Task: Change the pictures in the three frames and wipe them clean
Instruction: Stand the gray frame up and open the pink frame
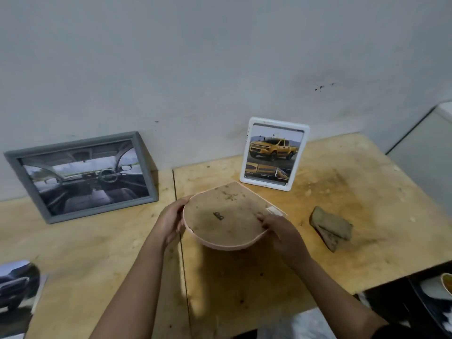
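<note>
- At the middle of the counter (347,253), a round pink frame (220,228) is held just above the wood, its back turned up; the brown backing is stained and has a small dark metal hanger (218,216) near its centre.
- The left grip (172,220) curls round the frame's rim at 9 o'clock, thumb on top and fingers underneath.
- The right grip (283,231) clasps the rim at about 4 o'clock, thumb pressed on the edge of the backing and fingers wrapped below.
- A flat brown sheet (247,192) with a square corner pokes out from under the round frame at 1 o'clock; whether it touches the frame cannot be told.
- At 10 o'clock, a gray frame (83,176) leans against the wall (195,69), showing a car's interior with a steering wheel.
- At 1 o'clock, a white frame (275,154) stands upright against the same wall, showing a yellow pickup truck above three small pictures.
- At 3 o'clock, a crumpled brown cloth (330,228) lies on the counter, apart from the right grip.
- At 8 o'clock, a loose picture (17,294) of a dark car lies at the near edge, partly out of view.
- At 12 o'clock, dark specks mark the wall above the white frame.
</note>
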A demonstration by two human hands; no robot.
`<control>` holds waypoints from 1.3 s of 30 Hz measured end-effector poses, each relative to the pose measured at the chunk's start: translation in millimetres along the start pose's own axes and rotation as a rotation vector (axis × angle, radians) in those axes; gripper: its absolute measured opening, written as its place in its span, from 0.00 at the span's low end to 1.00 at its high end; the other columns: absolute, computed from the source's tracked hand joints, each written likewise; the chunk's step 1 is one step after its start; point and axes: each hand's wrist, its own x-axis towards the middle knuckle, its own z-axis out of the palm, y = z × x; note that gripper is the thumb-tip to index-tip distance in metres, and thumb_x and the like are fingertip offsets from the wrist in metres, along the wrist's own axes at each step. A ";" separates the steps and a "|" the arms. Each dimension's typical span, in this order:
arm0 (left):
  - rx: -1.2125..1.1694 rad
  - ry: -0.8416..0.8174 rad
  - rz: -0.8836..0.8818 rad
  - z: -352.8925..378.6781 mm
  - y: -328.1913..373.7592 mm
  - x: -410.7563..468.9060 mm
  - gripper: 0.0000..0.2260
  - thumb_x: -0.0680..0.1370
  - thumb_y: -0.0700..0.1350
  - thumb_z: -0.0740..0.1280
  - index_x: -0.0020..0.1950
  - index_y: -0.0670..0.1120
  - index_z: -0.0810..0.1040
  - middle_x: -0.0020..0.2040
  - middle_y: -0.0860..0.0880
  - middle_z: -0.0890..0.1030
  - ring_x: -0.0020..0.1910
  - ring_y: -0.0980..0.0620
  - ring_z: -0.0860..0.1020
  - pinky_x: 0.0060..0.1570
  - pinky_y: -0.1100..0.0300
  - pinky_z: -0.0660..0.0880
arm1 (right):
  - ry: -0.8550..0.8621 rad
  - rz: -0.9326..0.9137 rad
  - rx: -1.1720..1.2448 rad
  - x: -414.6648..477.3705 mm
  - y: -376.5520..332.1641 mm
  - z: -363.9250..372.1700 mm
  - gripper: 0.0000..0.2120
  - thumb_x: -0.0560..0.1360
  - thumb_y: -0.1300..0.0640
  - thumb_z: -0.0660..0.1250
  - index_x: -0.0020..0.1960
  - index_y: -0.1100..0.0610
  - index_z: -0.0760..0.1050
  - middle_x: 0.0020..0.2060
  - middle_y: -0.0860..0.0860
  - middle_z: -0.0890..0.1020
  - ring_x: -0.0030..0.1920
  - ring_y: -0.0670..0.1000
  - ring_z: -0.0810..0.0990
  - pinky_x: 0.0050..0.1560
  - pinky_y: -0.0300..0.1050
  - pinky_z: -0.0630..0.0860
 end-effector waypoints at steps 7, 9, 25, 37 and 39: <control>0.417 0.201 0.005 -2.8 -19.5 8.7 0.15 0.79 0.37 0.56 0.58 0.43 0.80 0.53 0.45 0.81 0.49 0.52 0.78 0.44 0.62 0.74 | -0.119 -0.120 -0.146 -38.8 -9.9 29.8 0.15 0.72 0.54 0.60 0.54 0.51 0.80 0.57 0.45 0.81 0.61 0.43 0.73 0.60 0.38 0.69; 0.555 0.251 0.025 -3.6 -27.7 17.1 0.15 0.80 0.36 0.55 0.58 0.43 0.79 0.57 0.45 0.79 0.52 0.51 0.75 0.49 0.60 0.70 | -0.142 -0.147 -0.145 -45.2 -10.9 35.8 0.14 0.72 0.53 0.61 0.54 0.51 0.81 0.57 0.45 0.81 0.60 0.44 0.72 0.57 0.40 0.72; 0.736 0.634 0.297 -11.7 -71.1 7.2 0.13 0.78 0.37 0.62 0.61 0.41 0.77 0.57 0.46 0.72 0.57 0.51 0.70 0.57 0.65 0.64 | -0.479 -0.186 -0.088 -14.5 -43.7 47.8 0.17 0.76 0.43 0.57 0.52 0.52 0.78 0.49 0.49 0.81 0.48 0.48 0.77 0.51 0.49 0.76; 0.477 0.658 0.198 -16.0 -127.4 -75.8 0.10 0.78 0.42 0.64 0.58 0.43 0.79 0.50 0.48 0.77 0.47 0.56 0.75 0.42 0.71 0.69 | -1.000 -0.396 -0.306 87.9 -113.0 87.5 0.29 0.72 0.56 0.68 0.71 0.52 0.65 0.66 0.54 0.68 0.65 0.58 0.68 0.63 0.54 0.69; 0.476 0.660 0.199 -16.6 -125.3 -77.3 0.10 0.78 0.41 0.64 0.58 0.43 0.79 0.49 0.49 0.77 0.45 0.58 0.74 0.40 0.75 0.69 | -1.029 -0.469 -0.347 97.8 -121.6 92.5 0.29 0.69 0.56 0.71 0.69 0.50 0.68 0.65 0.52 0.69 0.64 0.57 0.70 0.62 0.53 0.70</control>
